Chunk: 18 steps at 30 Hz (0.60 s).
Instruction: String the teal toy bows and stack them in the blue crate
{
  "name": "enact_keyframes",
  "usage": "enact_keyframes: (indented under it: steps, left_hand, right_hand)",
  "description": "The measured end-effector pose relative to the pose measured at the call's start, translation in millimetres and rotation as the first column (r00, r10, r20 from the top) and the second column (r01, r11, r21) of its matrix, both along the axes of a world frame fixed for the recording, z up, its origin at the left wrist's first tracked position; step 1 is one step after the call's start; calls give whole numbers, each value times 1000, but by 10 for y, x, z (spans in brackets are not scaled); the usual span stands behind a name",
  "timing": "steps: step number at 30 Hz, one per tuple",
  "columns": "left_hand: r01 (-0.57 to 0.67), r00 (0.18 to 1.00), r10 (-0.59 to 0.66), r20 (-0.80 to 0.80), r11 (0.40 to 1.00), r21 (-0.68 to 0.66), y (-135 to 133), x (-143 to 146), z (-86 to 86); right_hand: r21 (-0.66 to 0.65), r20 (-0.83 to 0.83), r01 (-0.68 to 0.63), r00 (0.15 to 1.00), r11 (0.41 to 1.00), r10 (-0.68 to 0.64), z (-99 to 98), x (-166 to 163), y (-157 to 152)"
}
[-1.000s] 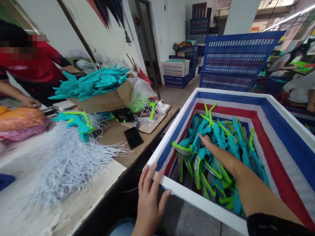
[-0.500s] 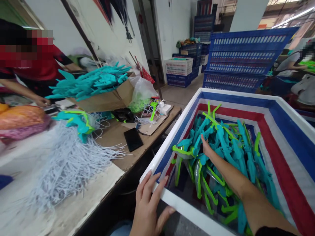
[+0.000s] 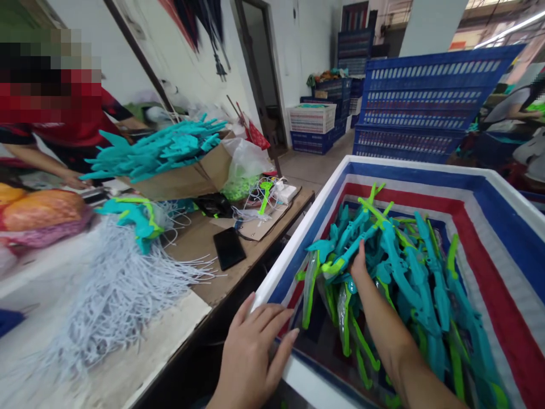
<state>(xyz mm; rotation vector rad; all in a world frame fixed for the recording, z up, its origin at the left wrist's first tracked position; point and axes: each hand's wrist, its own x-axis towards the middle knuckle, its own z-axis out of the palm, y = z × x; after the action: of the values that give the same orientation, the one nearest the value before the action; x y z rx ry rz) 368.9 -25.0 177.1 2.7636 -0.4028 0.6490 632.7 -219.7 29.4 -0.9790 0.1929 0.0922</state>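
Observation:
My right hand [image 3: 358, 262] reaches into a large white-rimmed crate [image 3: 491, 177] lined with red, white and blue striped cloth. Its thumb is up and its fingers curl, partly hidden, around a teal and lime-green plastic toy piece [image 3: 352, 247] on top of the heap. Under and around it lie several similar teal pieces [image 3: 394, 267] with bright green arms, some in clear plastic. My left hand [image 3: 259, 341] rests over the crate's near left corner, fingers spread on the rim and nothing in its grasp.
Left of the crate stands a worktable with a black phone [image 3: 230, 248], a pile of white cords [image 3: 114, 295] and a cardboard box [image 3: 183, 179] of teal parts. Blue crates [image 3: 421, 94] are stacked behind. A person in red [image 3: 85, 113] works across the table.
My right hand has shifted slightly, and the piece at it has turned, its green end moving right. My left hand has slid a little down and left along the rim.

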Motion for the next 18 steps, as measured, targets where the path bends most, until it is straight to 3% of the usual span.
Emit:
enact_keyframes:
  steps: [4, 8, 10, 12, 15, 18]
  left_hand:
    - [-74, 993, 70, -97, 997, -36, -40, 241, 114]
    - [-159, 941, 115, -319, 980, -117, -229, 896, 222]
    - [-180, 895, 137, -425, 982, -62, -394, 1223, 221]
    - [-255, 841, 248, -481, 966, 50, -545, 1431, 203]
    - [-351, 792, 366, -489, 928, 127, -650, 1471, 223]
    - [-352, 826, 345, -446, 933, 70, -589, 1286, 349]
  right_hand:
    - [136, -51, -81, 995, 987, 89, 117, 99, 26]
    - [234, -92, -88, 989, 968, 112, 207, 126, 172]
    - [281, -96, -109, 985, 954, 141, 247, 121, 207]
    - [309, -90, -144, 980, 940, 179, 307, 122, 191]
    - [336, -76, -194, 970, 922, 232, 465, 126, 129]
    - [360, -28, -256, 958, 897, 285, 714, 107, 125]
